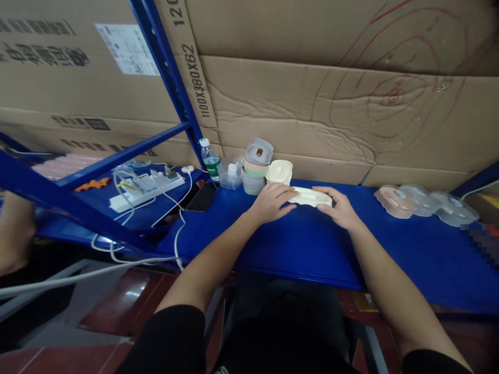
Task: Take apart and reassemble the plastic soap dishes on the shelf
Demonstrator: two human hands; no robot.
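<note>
A cream plastic lid (311,197) is held just above the blue shelf top, tilted so its rim and raised middle show. My left hand (273,202) grips its left end, fingers over the edge and thumb apart. On the other end, my right hand (340,209) pinches it between thumb and fingers. Right behind my left hand is a cream container (279,171). Beside that stands a stack of grey, green and peach containers (254,179), topped by a translucent grey lid (259,151).
Clear round plastic pieces (230,179), a water bottle (211,162) and a phone (203,197) are at the left. A power strip (147,191) with cables lies beyond the blue post. Peach (395,202) and grey lids (454,209) line the right. Another person's arm (15,228) shows far left.
</note>
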